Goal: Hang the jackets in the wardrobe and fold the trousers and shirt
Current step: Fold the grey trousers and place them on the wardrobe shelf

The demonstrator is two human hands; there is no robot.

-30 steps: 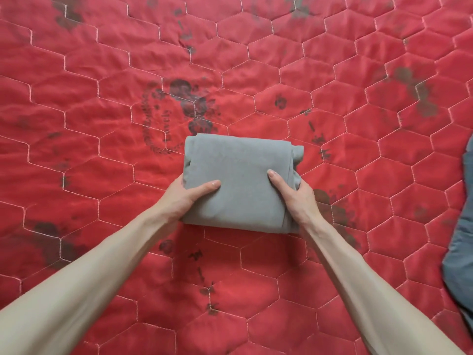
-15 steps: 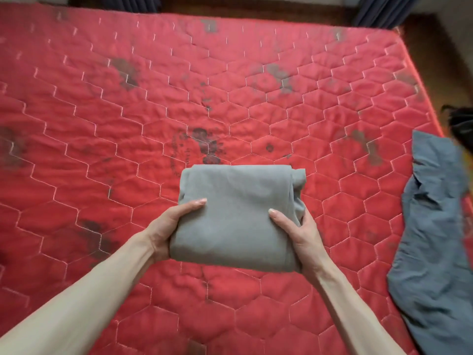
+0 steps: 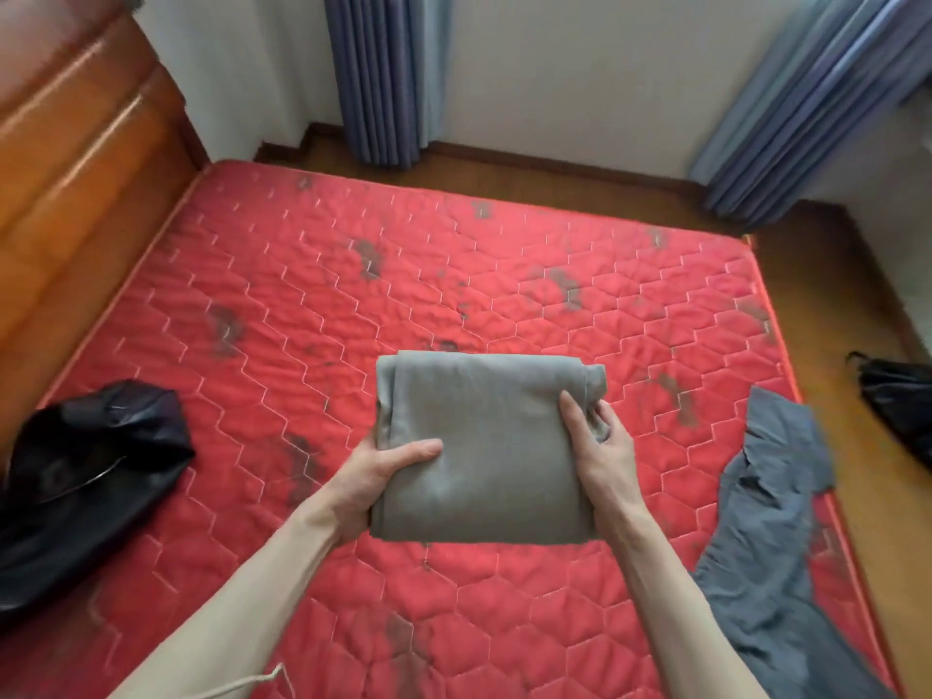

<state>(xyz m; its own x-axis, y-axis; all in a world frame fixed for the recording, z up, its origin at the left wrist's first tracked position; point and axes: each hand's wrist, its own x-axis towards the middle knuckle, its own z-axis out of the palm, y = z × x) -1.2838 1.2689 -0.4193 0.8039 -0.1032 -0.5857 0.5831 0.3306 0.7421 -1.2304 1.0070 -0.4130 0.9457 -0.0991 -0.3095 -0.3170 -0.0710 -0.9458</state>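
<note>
- Head view: the folded grey garment [image 3: 484, 446] sat in the centre of the frame, held clear above the red mattress [image 3: 504, 274], a compact rectangle with one loose tuck poking out at its upper right corner
- The left hand [image 3: 388, 476] gripped the lower left edge, thumb flat on top and the fingers hidden beneath; the right hand [image 3: 597, 446] clamped the right edge, thumb on top and fingers curled round the side into the loose tuck
- The step in hand looked like carrying the finished fold to where it would be set down; doing it well called for keeping the bundle level and both edges pinched evenly, so the layers could not slide apart
- The loose tuck at the upper right seemed the weak point: the right fingers would do best to keep it pressed in, or it might open when the bundle was released
- A blue-grey garment [image 3: 776, 537] lay unfolded along the right edge of the mattress, lower right of the frame, probably the next piece to fold
- A black jacket [image 3: 85, 476] lay crumpled at the left edge, apparently not yet hung; another dark item [image 3: 897, 396] lay on the floor at far right, too dim to identify
</note>
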